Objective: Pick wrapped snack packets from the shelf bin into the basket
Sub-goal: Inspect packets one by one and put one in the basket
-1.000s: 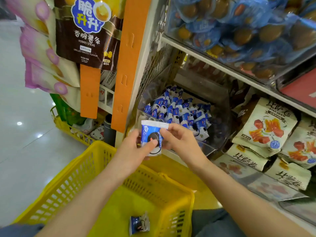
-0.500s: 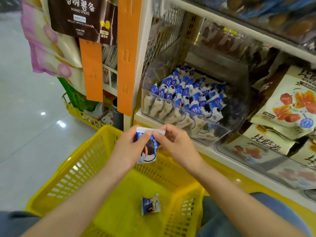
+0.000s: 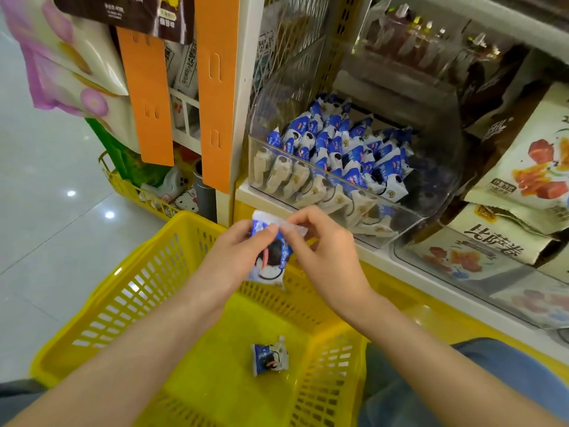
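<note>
A blue and white wrapped snack packet [image 3: 272,260] hangs above the far rim of the yellow basket [image 3: 123,291]. My left hand [image 3: 237,260] pinches its top left edge and my right hand [image 3: 323,251] pinches the top right edge. One more packet of the same kind [image 3: 269,355] lies on the basket floor. Behind my hands, a clear shelf bin [image 3: 431,192] holds several blue and white packets [image 3: 338,149] standing in rows.
Bags of dried snack [image 3: 529,155] fill the clear bins to the right on the same shelf. Orange strips [image 3: 215,87] and hanging bags [image 3: 61,57] are at the left. A second yellow basket [image 3: 135,192] stands on the tiled floor behind.
Both hands have come down from in front of the bin, with the packet, to just over the basket's far rim. The view has tilted downward.
</note>
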A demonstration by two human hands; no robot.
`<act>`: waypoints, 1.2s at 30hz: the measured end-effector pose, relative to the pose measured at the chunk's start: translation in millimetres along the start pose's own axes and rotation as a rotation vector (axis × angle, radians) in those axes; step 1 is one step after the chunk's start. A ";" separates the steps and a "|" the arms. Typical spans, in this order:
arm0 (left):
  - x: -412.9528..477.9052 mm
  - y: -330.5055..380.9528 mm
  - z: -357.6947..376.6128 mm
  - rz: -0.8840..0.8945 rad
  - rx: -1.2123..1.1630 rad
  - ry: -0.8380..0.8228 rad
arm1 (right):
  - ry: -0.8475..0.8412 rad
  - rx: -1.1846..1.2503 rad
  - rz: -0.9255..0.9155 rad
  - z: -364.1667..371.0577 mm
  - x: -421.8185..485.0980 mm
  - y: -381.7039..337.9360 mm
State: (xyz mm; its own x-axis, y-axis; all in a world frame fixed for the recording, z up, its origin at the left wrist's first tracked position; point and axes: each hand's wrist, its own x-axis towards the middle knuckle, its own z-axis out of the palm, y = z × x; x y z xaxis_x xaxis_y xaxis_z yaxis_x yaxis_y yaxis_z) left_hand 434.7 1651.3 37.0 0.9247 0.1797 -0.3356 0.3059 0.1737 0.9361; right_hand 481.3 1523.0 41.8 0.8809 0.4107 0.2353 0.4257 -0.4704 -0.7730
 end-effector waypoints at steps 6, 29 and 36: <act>-1.6 -2.5 1.8 0.049 -0.045 0.163 | 0.054 0.554 0.490 -1.2 9.2 1.3; 12.5 -2.1 -17.3 0.097 0.248 0.166 | -0.267 0.225 0.340 -11.8 4.9 8.1; 7.7 2.8 -15.4 0.029 0.006 0.098 | -0.357 0.121 0.296 -13.7 8.0 9.9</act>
State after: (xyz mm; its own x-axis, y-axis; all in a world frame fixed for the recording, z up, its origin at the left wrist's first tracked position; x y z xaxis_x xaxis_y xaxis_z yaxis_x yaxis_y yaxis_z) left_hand 439.2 1668.1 35.4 0.9066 0.2789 -0.3166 0.2809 0.1610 0.9461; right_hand 495.4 1510.9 44.1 0.8257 0.5250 -0.2064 0.1212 -0.5225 -0.8440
